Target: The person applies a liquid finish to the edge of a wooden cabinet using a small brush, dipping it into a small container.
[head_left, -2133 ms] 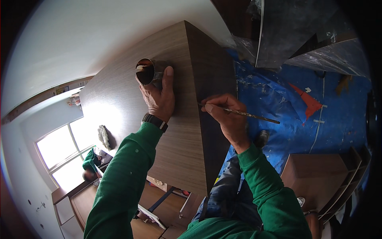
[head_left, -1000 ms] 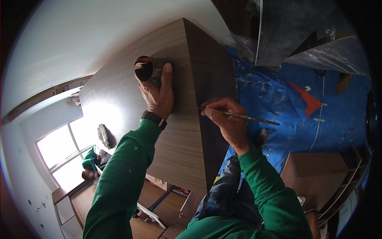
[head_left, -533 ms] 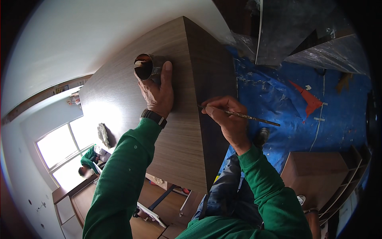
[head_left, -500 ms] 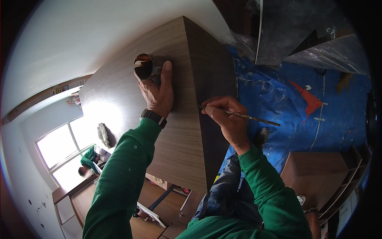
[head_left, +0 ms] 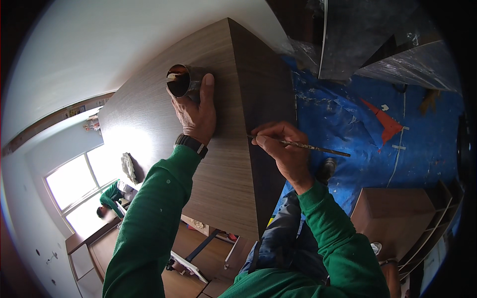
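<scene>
A wood-grain cabinet (head_left: 223,184) stands in front of me, its lighter broad face on the left and a dark narrow side on the right. My left hand (head_left: 197,111) is wrapped around a metal can (head_left: 191,79) on the broad face; the can's dark mouth shows something pale inside. In a pinch between thumb and fingers, my right hand (head_left: 284,149) grips a thin paintbrush (head_left: 318,148) with a speckled handle. The brush tip points at the edge where the two cabinet faces meet; whether it touches there I cannot tell.
Blue sheeting (head_left: 343,129) covers the floor on the right, with a red scrap (head_left: 385,124) on it. A brown cabinet (head_left: 392,213) stands lower right; plastic-wrapped panels (head_left: 407,64) are at upper right. Another person (head_left: 112,198) bends by the window. A crumpled cloth (head_left: 129,168) sits near the bright patch.
The can and my left hand have shifted very slightly upward. My right hand and brush stay nearly in place at the cabinet's edge.
</scene>
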The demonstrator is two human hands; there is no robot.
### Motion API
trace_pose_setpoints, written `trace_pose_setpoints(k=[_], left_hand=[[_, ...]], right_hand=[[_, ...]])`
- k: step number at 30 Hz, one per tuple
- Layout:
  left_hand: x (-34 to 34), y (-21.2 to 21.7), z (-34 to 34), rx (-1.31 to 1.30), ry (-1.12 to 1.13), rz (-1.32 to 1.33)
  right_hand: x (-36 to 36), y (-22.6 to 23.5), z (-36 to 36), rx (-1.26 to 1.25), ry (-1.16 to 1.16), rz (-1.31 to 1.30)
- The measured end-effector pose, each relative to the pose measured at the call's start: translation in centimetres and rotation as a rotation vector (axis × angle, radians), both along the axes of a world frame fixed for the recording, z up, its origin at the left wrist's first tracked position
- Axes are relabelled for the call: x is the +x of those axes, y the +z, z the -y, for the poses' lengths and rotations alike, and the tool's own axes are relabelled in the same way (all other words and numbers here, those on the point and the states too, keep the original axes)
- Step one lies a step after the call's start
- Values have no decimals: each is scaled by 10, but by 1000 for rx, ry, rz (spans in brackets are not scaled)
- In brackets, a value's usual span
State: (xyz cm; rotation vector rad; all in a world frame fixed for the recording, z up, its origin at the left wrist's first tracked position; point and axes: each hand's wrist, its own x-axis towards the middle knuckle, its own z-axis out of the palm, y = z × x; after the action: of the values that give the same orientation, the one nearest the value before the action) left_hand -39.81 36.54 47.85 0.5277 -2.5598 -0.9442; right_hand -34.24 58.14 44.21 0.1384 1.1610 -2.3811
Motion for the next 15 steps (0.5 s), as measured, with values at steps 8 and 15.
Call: trace_pose_setpoints(k=[8,15], left_hand=[[0,2,-1,-8,-13,-25],[0,5,-6,-34,-9,-42]], right_hand=[[4,-1,-1,-29,-12,9],[2,-1,2,-6,-52,38]])
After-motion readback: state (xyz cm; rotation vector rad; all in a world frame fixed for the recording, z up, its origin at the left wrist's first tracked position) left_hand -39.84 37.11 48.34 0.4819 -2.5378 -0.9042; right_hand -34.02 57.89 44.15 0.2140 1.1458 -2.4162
